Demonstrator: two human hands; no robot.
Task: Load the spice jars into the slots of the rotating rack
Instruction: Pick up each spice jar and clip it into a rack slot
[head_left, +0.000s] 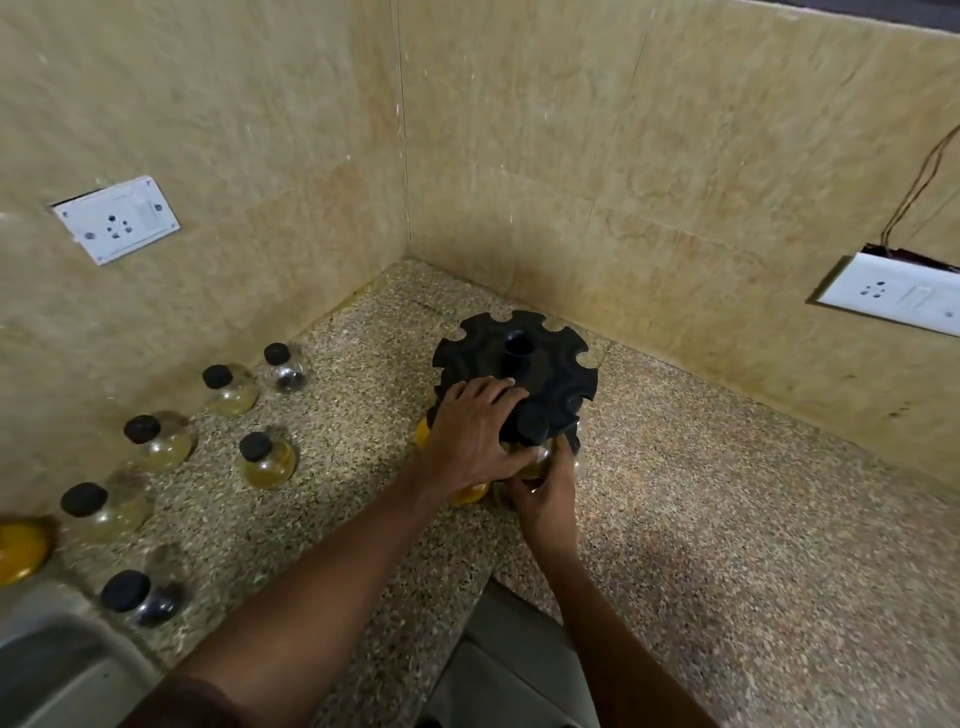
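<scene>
A black rotating rack (540, 358) with notched slots round its top stands in the counter's corner. My left hand (475, 434) rests on the rack's near top edge, fingers spread over it. My right hand (545, 491) grips a glass spice jar (535, 462) with a black cap (531, 425) seated in a near slot of the top tier. A yellow-filled jar (470, 493) shows under my left hand in the lower tier. Several loose black-capped jars stand to the left, among them one with yellow contents (266, 460).
Tiled walls meet right behind the rack. Wall sockets sit at left (117, 218) and right (891, 293). A steel sink (57, 670) lies at the lower left, with an orange-filled jar (21, 551) beside it. The speckled counter's front edge (467, 618) runs beneath my arms.
</scene>
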